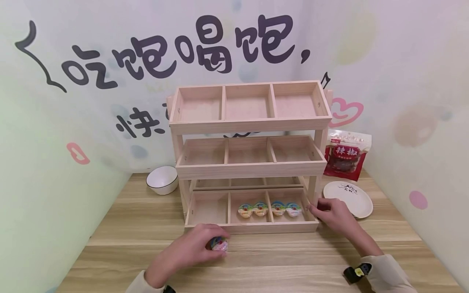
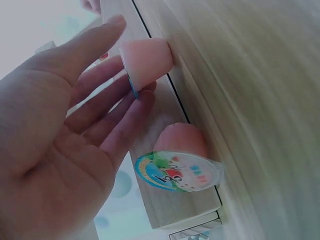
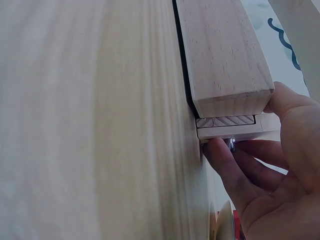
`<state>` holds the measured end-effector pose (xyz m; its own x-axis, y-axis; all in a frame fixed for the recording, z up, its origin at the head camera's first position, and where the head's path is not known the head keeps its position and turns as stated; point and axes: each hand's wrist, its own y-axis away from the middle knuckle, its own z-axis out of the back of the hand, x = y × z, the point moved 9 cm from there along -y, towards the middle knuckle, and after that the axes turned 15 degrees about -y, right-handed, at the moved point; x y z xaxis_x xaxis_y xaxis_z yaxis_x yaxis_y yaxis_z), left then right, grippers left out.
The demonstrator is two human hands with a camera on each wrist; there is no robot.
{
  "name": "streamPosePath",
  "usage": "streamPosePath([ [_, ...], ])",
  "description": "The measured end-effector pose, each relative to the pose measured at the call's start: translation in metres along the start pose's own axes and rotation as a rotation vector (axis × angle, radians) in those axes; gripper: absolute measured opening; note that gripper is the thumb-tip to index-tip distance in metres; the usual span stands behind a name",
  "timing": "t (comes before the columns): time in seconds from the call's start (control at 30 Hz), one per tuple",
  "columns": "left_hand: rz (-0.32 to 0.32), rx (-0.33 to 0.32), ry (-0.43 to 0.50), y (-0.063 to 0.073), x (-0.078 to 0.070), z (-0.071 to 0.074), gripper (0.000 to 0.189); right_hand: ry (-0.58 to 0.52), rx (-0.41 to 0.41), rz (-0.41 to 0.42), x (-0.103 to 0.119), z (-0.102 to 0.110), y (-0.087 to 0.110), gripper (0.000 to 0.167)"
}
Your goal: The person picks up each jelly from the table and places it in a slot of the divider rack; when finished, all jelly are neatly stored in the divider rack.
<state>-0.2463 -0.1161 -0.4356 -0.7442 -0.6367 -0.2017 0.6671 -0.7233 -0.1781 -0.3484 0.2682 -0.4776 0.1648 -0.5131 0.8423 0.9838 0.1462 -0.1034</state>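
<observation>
Left hand: my left hand [image 1: 196,246] is spread in a loose curve, thumb off the cup, fingertips by the rim of the nearer pink jelly cup [image 2: 150,62]; I see no pinch on it

Right hand: my right hand [image 1: 334,213] grips the lower right end of the wooden rack [image 1: 253,170], thumb on one side, fingers on the other

Nearer pink jelly cup: just in front of the bottom tray [image 1: 253,229]; whether it touches the table [image 1: 264,268] I can't tell; lid up toward my palm, narrow base down, lid-to-base axis about upright

Other pink cup [image 2: 182,172]: just beside it, nearer the rack's left end; tipped, lid turned to my left wrist, axis more along the tray front than upright; both are squat, with little long axis

Jelly cups in: two in the middle compartment [image 1: 260,208], two in the right compartment [image 1: 293,209], lids facing me; I judge that part done

Jelly cups out: the two pink ones are left, I judge, and the bottom tray's left compartment has none

Further out: white bowl [image 1: 162,182] left of the rack, plate [image 1: 340,199] and red bag [image 1: 344,158] to its right
</observation>
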Motion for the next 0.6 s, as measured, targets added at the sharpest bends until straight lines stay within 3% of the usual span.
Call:
streamPosePath([
  [0.2, -0.036, 0.002, 0.018, 0.0002, -0.0012, 0.0008, 0.028, 0.005, -0.003, 0.004, 0.0005, 0.0007, 0.0003, 0.030],
  [0.47, 0.055, 0.017, -0.034, 0.0010, 0.0037, 0.0023, 0.031, 0.004, 0.001, 0.002, -0.0010, 0.0002, -0.0002, 0.035],
  [0.6, 0.036, 0.012, -0.088, 0.0011, 0.0006, 0.0040, 0.026, 0.009, -0.004, 0.008, -0.0005, 0.0002, 0.0000, 0.033],
])
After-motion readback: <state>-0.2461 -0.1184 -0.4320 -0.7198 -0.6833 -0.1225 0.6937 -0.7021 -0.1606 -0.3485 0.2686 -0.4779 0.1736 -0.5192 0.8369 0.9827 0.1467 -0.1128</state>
